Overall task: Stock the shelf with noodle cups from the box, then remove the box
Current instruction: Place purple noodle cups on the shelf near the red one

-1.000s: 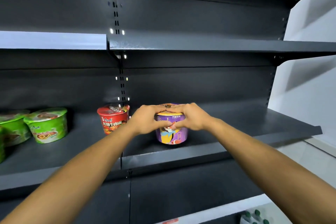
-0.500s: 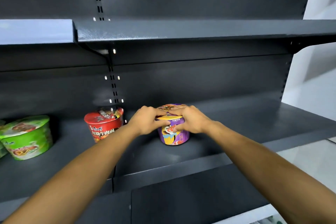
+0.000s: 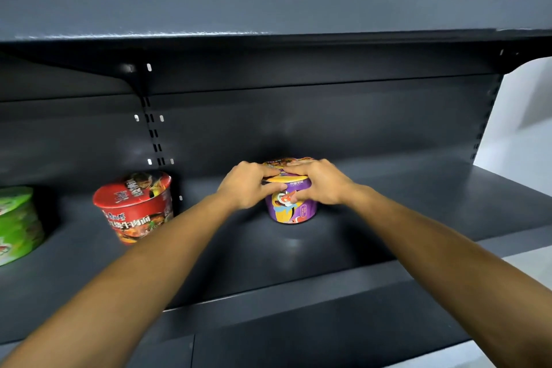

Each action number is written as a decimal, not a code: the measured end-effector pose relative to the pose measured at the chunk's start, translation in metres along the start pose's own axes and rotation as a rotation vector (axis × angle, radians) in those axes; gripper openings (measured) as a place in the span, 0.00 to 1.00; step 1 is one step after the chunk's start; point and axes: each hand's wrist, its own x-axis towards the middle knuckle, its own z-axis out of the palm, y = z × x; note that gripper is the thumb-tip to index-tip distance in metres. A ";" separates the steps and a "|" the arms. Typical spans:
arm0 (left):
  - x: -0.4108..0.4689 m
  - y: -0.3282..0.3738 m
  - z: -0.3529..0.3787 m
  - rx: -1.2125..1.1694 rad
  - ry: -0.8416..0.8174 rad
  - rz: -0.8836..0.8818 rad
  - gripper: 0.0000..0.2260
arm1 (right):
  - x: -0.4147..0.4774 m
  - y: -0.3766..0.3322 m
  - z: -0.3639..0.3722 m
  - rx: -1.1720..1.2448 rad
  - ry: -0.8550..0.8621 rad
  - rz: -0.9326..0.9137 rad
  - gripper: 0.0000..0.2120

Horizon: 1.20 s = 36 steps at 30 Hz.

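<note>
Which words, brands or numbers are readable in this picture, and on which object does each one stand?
"红烧牛肉面": white characters on the side of the red round noodle cup.
Lid text and small brand mark of that cup: too blurred to read.
White characters on the purple noodle cup, which the left hand and right hand grip: too blurred.
Print on the green noodle cup: blurred.

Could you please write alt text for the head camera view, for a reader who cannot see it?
The left hand and right hand grip a purple noodle cup standing on a dark shelf. To its left sit a red noodle cup and, at the frame's edge, a green noodle cup; an upper shelf runs overhead.
</note>
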 end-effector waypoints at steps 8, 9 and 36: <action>0.022 0.015 0.010 0.022 0.002 -0.001 0.20 | 0.005 0.033 -0.001 0.017 0.005 0.011 0.35; 0.024 0.016 0.010 0.023 0.005 -0.003 0.20 | 0.006 0.036 -0.001 0.021 0.005 0.009 0.35; 0.056 0.036 0.038 0.075 -0.006 -0.004 0.23 | 0.008 0.086 0.003 -0.005 0.040 -0.036 0.36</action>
